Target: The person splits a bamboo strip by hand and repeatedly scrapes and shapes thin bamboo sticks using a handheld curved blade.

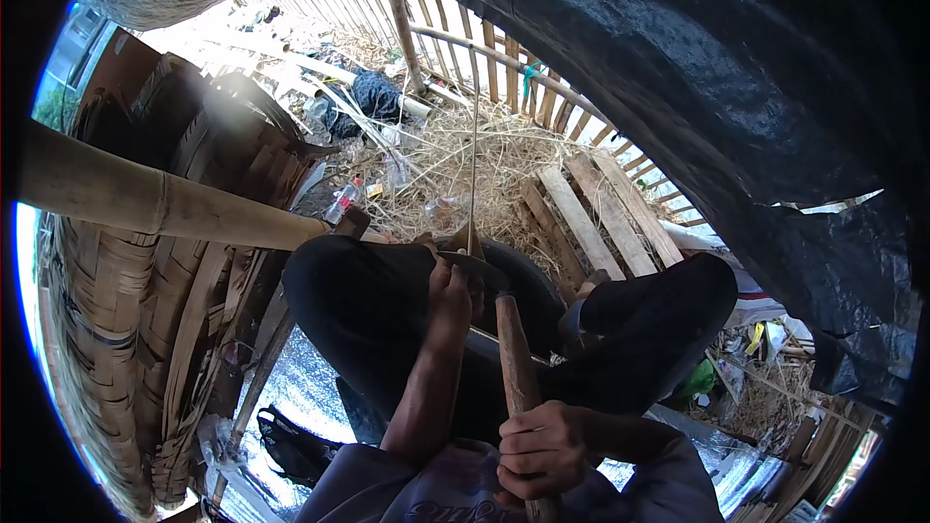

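My right hand [544,452] is wrapped round the long wooden handle of a knife [516,353], low in front of my chest. The handle runs up and away from me to a dark blade [480,269] over my lap. My left hand [453,292] is closed beside the blade, at the near end of a thin bamboo strip [474,165]. That strip points straight away from me, over the straw. The left fingertips and the exact contact between blade and strip are in shadow and partly hidden.
Stacked woven bamboo panels [126,358] and a thick bamboo pole [165,203] stand left. Ahead are straw [484,140], a plastic bottle [342,201] and wooden slats [610,208]. A slatted fence [504,63] borders the back; a black tarp [736,87] hangs right.
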The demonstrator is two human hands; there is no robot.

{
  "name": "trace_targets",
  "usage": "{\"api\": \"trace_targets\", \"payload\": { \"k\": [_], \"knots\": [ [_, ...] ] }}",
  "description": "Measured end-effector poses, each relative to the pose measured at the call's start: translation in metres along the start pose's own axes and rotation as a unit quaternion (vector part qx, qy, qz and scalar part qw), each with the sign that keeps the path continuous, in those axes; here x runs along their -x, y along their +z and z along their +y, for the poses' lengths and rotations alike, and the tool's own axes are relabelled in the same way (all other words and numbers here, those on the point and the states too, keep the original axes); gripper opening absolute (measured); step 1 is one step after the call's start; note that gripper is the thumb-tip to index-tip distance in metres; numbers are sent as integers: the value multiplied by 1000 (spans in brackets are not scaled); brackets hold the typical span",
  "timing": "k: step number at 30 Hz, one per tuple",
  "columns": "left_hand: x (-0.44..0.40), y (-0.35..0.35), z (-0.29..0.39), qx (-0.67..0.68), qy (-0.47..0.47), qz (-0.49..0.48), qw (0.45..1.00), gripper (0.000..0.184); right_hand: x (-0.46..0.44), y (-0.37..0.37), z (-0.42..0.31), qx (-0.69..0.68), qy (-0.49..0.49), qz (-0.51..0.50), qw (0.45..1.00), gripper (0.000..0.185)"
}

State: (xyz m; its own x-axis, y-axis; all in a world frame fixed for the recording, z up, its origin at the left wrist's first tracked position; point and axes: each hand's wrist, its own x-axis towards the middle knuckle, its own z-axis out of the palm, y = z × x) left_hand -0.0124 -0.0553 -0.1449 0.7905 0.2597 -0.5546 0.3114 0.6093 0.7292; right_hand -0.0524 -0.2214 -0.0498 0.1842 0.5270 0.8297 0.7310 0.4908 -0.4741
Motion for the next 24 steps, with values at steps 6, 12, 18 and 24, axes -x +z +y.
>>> {"api": "trace_targets", "payload": {
  "k": [6,12,18,24],
  "knots": [
    [0,-2,2,-13,23,8,1000,17,1,2,7,-3,-23,2,1000,16],
    [1,-3,3,-38,29,13,999,15,6,2,11,-5,-49,-7,999,15],
    [1,-3,1,-35,40,8,999,16,10,4,15,10,-57,-14,998,12],
    [3,5,6,-29,39,29,998,21,8,0,19,9,-63,-5,998,10]
  ]
}}
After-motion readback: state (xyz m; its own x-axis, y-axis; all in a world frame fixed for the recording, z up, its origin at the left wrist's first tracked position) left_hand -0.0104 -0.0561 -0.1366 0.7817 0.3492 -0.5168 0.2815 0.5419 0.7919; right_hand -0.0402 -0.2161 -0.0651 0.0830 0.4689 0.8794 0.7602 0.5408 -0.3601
